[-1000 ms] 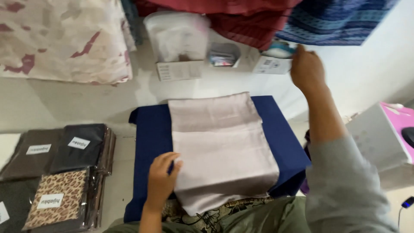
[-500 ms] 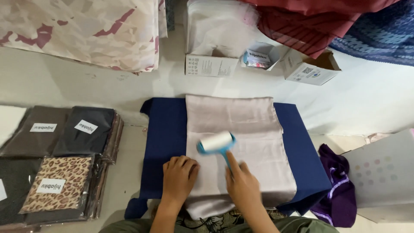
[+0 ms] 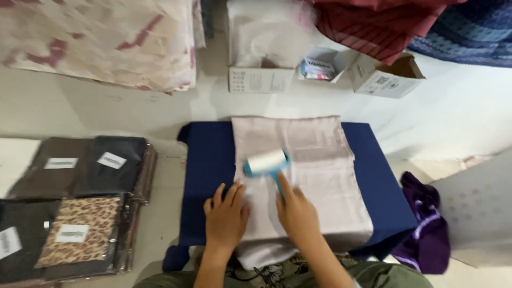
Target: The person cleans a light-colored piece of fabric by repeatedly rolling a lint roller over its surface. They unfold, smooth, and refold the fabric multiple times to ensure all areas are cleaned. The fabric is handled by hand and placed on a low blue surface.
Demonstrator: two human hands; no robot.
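A folded pale grey-pink cloth point(image 3: 314, 154) lies on a dark blue pad point(image 3: 205, 176) in front of me. My right hand point(image 3: 296, 212) grips the blue handle of a lint roller point(image 3: 265, 163), whose white roll rests on the cloth near its left side. My left hand point(image 3: 226, 214) lies flat on the cloth's left edge, fingers spread, partly over the blue pad.
Stacks of packaged folded fabrics with white labels point(image 3: 74, 202) lie to the left. Small cardboard boxes point(image 3: 386, 77) and a clear bag point(image 3: 264, 37) stand behind the pad. A purple cloth point(image 3: 424, 229) lies at the right. Patterned fabrics point(image 3: 101, 37) hang at the back.
One second ago my right hand reached to the boxes at the back. It came back with the lint roller and now holds it on the cloth. My left hand stayed on the cloth.
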